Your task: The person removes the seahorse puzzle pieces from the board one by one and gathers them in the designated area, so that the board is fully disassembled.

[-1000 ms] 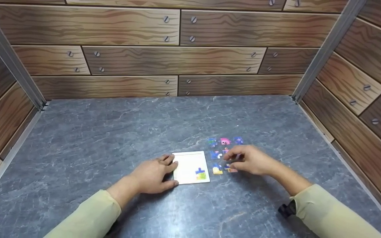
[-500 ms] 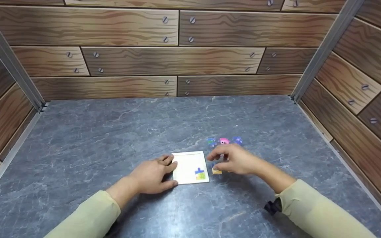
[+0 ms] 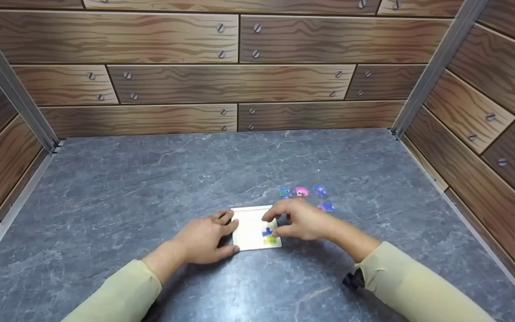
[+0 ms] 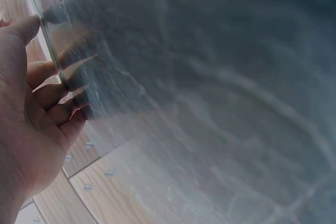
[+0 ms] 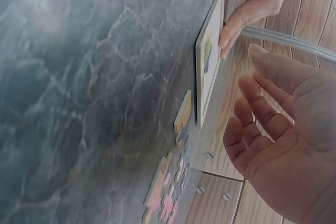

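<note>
A square white puzzle tray (image 3: 248, 230) lies flat on the table, with one blue and yellow-green jigsaw piece (image 3: 270, 239) in its near right corner. My left hand (image 3: 206, 239) rests at the tray's left edge, thumb at the near corner and fingers spread toward the far one. Over the tray's right side is my right hand (image 3: 304, 220), its thumb and index finger apart. The right wrist view shows this right hand (image 5: 294, 129) with relaxed fingers and nothing visible between them. Loose pieces, including a pink one (image 3: 301, 191), lie beyond it.
Right of the tray, a blue-purple piece (image 3: 326, 205) lies beside the right hand, which hides other pieces in the head view. Several loose pieces, one yellow (image 5: 182, 111), show in the right wrist view. Wood-patterned walls (image 3: 172, 85) enclose the grey marbled table (image 3: 159, 174).
My right hand has moved left, from above the loose pieces to over the tray's right side. The left hand stays at the tray's left edge.
</note>
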The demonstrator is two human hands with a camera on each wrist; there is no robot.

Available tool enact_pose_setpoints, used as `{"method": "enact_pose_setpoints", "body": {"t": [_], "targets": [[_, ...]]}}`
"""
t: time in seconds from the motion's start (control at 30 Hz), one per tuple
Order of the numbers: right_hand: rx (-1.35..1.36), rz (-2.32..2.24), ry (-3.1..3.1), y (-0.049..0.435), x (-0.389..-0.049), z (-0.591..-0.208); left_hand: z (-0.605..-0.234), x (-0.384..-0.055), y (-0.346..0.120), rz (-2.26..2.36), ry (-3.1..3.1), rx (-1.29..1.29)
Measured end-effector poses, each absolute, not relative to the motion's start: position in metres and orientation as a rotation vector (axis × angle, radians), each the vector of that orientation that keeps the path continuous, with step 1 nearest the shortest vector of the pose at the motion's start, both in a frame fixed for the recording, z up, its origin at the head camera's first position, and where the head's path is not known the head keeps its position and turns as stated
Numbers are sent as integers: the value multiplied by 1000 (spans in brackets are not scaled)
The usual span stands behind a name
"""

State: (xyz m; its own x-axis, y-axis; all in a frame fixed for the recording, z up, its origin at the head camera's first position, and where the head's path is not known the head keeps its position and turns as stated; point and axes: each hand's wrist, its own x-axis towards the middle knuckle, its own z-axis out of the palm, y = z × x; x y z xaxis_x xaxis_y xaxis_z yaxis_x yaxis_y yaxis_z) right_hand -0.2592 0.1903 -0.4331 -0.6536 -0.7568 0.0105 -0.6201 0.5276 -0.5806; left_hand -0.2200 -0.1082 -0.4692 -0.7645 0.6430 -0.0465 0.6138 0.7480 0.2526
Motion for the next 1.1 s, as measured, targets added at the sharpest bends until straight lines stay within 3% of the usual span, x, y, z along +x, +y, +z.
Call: {"method": "enact_pose_setpoints", "body": {"t": [1.1], "targets": [[-1273,-531,2598,186,-254,-450,-467,-220,-108,340,2807,1014]]}}
